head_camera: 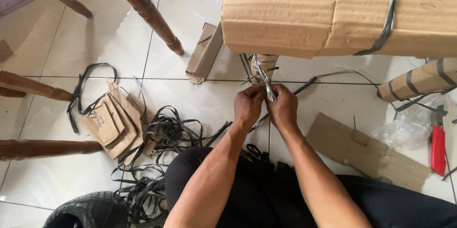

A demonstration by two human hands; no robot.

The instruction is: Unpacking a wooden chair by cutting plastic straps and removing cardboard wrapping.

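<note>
Grey plastic strapping point(263, 73) runs up from both my hands toward the cardboard-wrapped piece point(333, 11) at the far side. My left hand point(248, 106) and right hand point(283, 109) are pressed together, each pinching that strap low by the wrapped leg point(264, 64). I judge a firm, even pull away from the cardboard works best, knuckles close. Loose strapping point(162, 135) lies piled on the tiled floor point(114, 33) to the left, red cutter point(438, 149) far right.
</note>
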